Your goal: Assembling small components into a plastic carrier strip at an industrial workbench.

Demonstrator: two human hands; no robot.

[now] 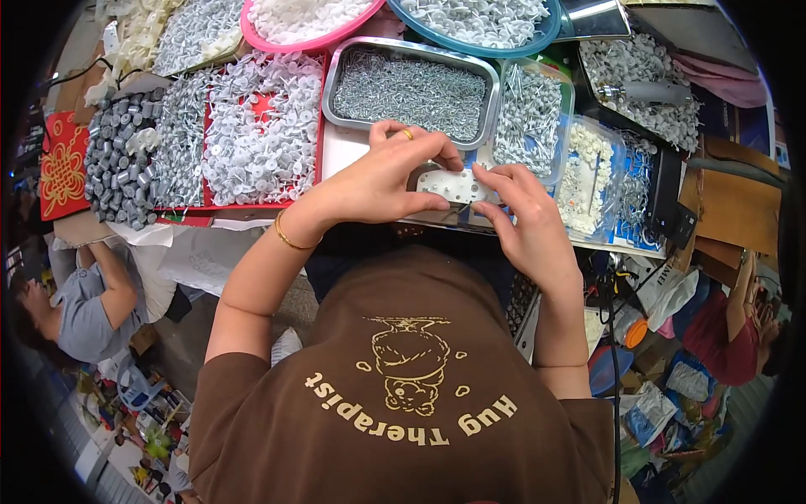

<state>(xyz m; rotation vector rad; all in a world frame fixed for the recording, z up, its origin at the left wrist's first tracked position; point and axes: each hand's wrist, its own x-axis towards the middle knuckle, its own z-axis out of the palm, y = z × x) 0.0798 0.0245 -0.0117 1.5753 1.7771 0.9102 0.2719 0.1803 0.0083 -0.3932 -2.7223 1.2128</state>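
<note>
Just above the frame's centre, a white spotted piece (452,185) lies between the hands: the left hand (379,173) clamps its fingers on the left end, the right hand (529,214) pinches the right. A metal tray (330,94) of small screws sits just above.

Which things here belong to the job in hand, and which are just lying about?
Likely the job, judging by the hands:
White perforated plate, held between left hand and right hand
Steel tray of small metal fasteners, just beyond

Apparently lying about:
Red card with gold knot pattern
Pink cloth
</note>
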